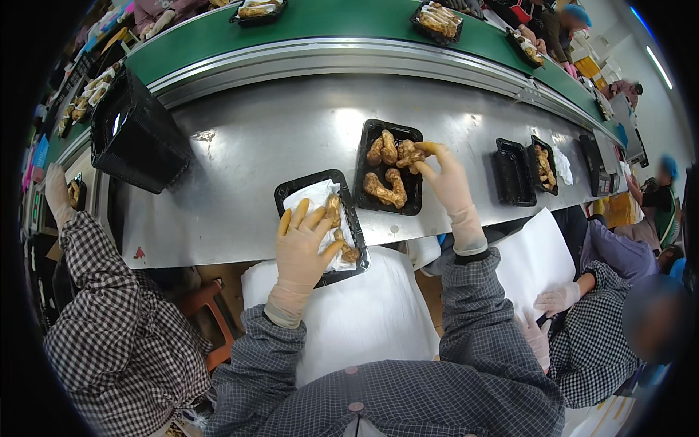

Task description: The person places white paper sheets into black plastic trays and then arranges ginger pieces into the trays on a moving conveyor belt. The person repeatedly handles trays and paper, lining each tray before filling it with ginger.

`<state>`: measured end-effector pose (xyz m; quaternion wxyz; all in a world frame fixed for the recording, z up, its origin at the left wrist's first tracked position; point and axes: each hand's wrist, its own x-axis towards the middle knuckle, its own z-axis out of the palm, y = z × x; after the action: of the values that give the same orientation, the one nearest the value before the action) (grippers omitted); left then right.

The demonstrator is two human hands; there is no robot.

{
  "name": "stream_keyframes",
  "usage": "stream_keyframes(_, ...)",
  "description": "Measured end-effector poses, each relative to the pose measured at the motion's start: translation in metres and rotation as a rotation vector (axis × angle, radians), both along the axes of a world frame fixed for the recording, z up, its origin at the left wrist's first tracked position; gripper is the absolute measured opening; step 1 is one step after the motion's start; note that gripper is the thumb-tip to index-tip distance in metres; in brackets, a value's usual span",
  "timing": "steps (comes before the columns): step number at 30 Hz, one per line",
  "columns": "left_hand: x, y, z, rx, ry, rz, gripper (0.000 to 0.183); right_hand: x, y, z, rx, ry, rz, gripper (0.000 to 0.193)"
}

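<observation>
Here, the left hand [298,251] spreads its fingers wide over mushrooms [333,210] on white paper [312,195] in the nearer tray [313,179]; farther across the tabletop [247,146], the right hand [448,180] pinches one brown mushroom [409,154] over another tray [412,195]; beyond runs a green belt [328,25].

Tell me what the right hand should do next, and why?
Maybe carry the brown piece to the lined tray: the right hand seems to pinch it at the other tray, the left hand is spread over the lined tray, and bare white paper shows beside the pieces there.
</observation>
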<state>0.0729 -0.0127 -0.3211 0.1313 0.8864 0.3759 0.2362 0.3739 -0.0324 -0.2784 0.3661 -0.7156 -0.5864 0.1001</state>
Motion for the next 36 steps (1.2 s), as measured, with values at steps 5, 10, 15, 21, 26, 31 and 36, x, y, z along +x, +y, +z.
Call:
stream_keyframes(5,0.001,-0.001,-0.002,0.005,-0.012,-0.004,0.044,0.007,-0.02,-0.002,0.018,0.618,-0.084,0.031)
stream_keyframes(10,0.001,-0.001,-0.003,0.02,-0.015,-0.007,0.045,0.005,-0.028,-0.004,0.089,0.76,-0.12,0.029)
stream_keyframes(15,0.0,-0.002,-0.003,0.017,-0.01,0.004,0.045,-0.012,-0.031,-0.011,0.099,0.674,-0.152,0.029)
stream_keyframes(21,-0.003,-0.002,-0.008,0.006,-0.044,-0.011,0.044,-0.089,-0.033,-0.012,0.175,0.055,0.104,0.035)
stream_keyframes(26,-0.004,-0.003,-0.004,-0.015,-0.074,0.023,0.047,-0.129,-0.027,-0.015,0.291,-0.045,0.124,0.038)
stream_keyframes(31,-0.007,-0.004,-0.009,-0.019,-0.061,0.008,0.046,-0.131,-0.056,-0.016,0.189,0.053,0.095,0.037)
stream_keyframes(36,-0.004,-0.004,-0.013,-0.013,-0.038,0.017,0.045,-0.158,-0.084,-0.021,0.246,-0.176,0.163,0.039)
